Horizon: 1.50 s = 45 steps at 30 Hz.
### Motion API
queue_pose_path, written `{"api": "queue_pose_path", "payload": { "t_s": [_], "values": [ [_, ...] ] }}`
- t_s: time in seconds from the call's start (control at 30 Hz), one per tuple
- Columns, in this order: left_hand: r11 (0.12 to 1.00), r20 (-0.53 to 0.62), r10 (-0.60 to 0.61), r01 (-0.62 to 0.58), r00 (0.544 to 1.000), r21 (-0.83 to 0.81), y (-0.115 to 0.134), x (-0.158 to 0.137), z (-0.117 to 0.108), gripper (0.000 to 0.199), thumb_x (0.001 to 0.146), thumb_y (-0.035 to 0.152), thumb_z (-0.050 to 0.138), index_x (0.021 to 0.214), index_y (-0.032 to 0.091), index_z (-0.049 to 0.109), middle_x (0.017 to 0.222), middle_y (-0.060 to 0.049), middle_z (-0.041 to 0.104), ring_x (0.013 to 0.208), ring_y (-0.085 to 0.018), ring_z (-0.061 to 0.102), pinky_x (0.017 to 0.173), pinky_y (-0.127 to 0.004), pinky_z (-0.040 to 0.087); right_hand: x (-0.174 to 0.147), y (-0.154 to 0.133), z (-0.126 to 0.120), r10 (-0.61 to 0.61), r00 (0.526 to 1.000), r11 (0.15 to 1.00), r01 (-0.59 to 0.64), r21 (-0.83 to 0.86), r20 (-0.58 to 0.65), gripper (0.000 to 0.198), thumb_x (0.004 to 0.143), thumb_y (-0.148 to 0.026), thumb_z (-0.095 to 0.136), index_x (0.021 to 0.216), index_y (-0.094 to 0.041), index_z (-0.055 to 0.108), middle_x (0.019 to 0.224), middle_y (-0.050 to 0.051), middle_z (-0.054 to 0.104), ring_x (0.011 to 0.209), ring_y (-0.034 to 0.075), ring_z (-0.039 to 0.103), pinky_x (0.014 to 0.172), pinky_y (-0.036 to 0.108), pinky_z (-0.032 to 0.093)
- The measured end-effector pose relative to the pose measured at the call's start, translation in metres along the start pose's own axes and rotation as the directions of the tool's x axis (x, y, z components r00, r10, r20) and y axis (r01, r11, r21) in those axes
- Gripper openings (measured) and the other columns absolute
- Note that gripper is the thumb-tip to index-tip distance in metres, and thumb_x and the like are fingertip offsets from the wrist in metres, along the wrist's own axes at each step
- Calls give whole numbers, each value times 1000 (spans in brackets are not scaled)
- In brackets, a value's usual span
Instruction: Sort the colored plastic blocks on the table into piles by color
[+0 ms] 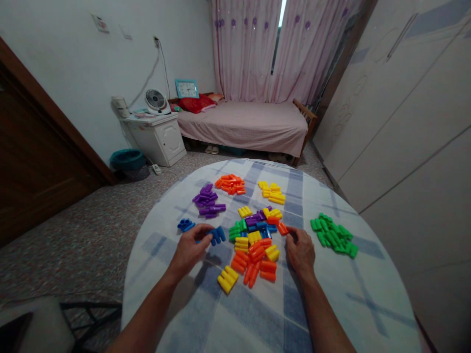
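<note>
My left hand (193, 247) pinches a blue plastic piece made of joined tubes (218, 235), held just above the cloth. At the right edge of the mixed pile, the fingers of my right hand (300, 249) close on an orange tube piece (282, 228). Between my hands lies that mixed pile, with orange pieces (256, 252), yellow pieces (254, 238), green pieces (237, 229), purple pieces (255, 218) and blue pieces (262, 227). Left of my left hand is a small blue group (186, 225). A single yellow piece (227, 279) lies nearest to me.
Around the round table (235, 318) sit separate heaps: purple (206, 200), orange (230, 184), yellow (272, 192) and green (333, 235). Beyond it stand a bed (243, 120), a white cabinet (169, 139) with a fan (156, 100), and a bin (128, 161). A wardrobe (397, 113) is at right.
</note>
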<state>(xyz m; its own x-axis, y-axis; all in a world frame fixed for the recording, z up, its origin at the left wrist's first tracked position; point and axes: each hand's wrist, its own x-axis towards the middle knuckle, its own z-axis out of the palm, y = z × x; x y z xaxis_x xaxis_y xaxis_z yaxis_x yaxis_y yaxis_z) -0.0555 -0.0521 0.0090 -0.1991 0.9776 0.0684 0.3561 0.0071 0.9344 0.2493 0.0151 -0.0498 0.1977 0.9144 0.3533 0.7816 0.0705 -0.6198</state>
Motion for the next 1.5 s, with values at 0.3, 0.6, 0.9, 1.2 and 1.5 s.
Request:
{"api": "queue_pose_path", "payload": {
  "t_s": [0.3,0.6,0.9,1.2,1.5],
  "values": [
    [990,-491,-72,121,868,70,-40,-2,-59,29,72,36,55,93,16,64,87,-5,68,82,-21,63,79,-38,52,0,-2,-2,16,1000,1000,-16,7,11,32,78,-29,41,97,-18,64,95,7,64,92,22,53,83,35,38],
    [987,-492,-38,109,870,118,-64,4,-41,46,86,43,39,119,15,56,125,-11,55,117,-22,49,105,-37,35,0,-3,-2,3,1000,1000,-3,-5,5,33,78,-30,40,97,-17,64,95,8,64,92,22,53,84,36,38],
    [979,-469,99,-1,878,205,-76,30,-25,41,90,45,35,114,19,55,122,-9,55,119,-21,48,108,-42,33,0,0,1,17,1000,1000,-17,12,-3,33,78,-28,40,97,-18,64,96,7,64,93,22,53,83,35,38],
    [914,-449,297,-115,843,389,-46,23,-18,34,88,35,43,116,20,55,133,-10,45,130,-24,37,112,-43,26,0,1,1,-5,1000,1000,5,26,-5,31,78,-28,41,96,-18,64,95,7,64,92,21,53,84,35,37],
    [891,-58,403,-377,913,254,-5,18,58,20,84,21,47,95,21,64,120,-6,58,115,-20,52,100,-38,41,0,-1,0,-6,1000,1000,6,15,0,31,79,-28,41,96,-18,64,95,8,64,93,22,53,84,34,37]
  ]
}}
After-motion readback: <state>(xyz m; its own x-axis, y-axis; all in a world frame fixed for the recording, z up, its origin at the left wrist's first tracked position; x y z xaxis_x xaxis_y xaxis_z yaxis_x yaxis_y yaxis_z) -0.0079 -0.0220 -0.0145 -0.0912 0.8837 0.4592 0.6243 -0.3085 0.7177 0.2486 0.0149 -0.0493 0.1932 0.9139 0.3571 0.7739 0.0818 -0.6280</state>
